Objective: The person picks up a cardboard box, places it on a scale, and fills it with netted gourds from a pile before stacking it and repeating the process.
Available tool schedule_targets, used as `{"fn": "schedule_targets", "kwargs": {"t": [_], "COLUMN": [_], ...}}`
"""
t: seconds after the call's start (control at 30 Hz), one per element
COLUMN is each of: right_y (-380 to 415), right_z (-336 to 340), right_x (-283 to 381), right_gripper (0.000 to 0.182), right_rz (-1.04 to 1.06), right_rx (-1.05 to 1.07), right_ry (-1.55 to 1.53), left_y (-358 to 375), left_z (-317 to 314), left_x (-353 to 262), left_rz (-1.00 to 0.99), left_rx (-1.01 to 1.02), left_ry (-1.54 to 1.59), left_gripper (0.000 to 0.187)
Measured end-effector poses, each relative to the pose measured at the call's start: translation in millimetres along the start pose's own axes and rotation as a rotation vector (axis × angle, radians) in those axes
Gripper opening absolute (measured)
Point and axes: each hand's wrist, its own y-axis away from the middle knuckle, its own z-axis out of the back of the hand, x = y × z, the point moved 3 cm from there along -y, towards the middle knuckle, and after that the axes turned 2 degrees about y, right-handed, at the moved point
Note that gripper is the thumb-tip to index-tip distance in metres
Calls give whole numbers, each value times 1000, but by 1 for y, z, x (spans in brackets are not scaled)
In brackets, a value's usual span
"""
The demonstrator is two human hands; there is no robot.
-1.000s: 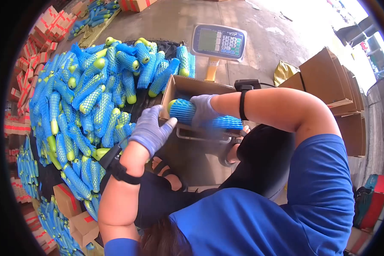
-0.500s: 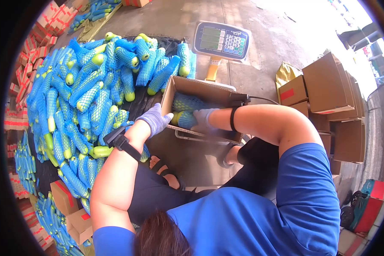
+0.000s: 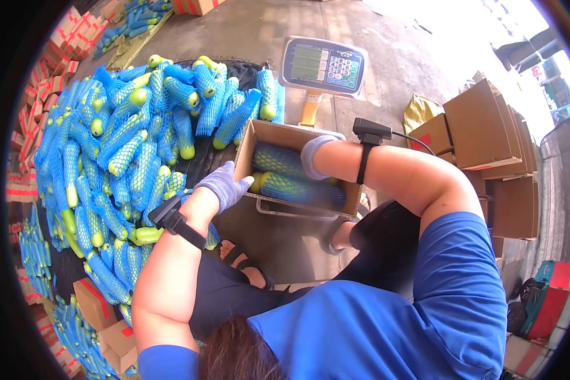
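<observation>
A cardboard box (image 3: 242, 152) sits on the scale and holds long green gourds in blue mesh sleeves. One netted gourd (image 3: 297, 190) lies along the box's near side, and another (image 3: 275, 158) lies behind it. My left hand (image 3: 223, 185), in a pale purple glove, rests against the box's left end near the front corner, thumb apart from the fingers. Inside the box toward its far side is my right hand (image 3: 316, 156), also gloved; its fingers point down and are mostly hidden, so their grip does not show.
A big heap of netted gourds (image 3: 123, 158) lies on dark cloth at the left. The scale's display (image 3: 323, 65) stands on a post behind the box. Cardboard boxes (image 3: 481, 133) are stacked at the right, and more boxes (image 3: 95, 301) lie at the lower left.
My right hand has moved up and toward the box's far side, off the near gourd. That gourd now lies more fully in view. My left hand stays by the box's left end.
</observation>
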Motion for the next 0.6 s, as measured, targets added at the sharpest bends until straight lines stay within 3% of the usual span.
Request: {"fn": "schedule_targets", "kwargs": {"t": [0.13, 0.27, 0.47, 0.53, 0.6], "right_y": [8, 15, 44, 52, 35], "right_z": [-2, -3, 11, 12, -8], "right_x": [10, 14, 19, 20, 20], "right_gripper": [26, 28, 28, 37, 46], "right_rz": [111, 82, 27, -138, -128], "right_rx": [-8, -57, -71, -78, -189], "right_ry": [159, 126, -37, -299, -372], "left_y": [1, -1, -5, -2, -4], "left_z": [3, 2, -3, 0, -3], "left_x": [-1, 2, 12, 11, 10], "left_rz": [-16, -31, -96, -89, -69], "left_rx": [23, 0, -121, -86, -86], "left_ry": [-4, -15, -41, -11, -13], "left_gripper": [87, 84, 77, 76, 77]}}
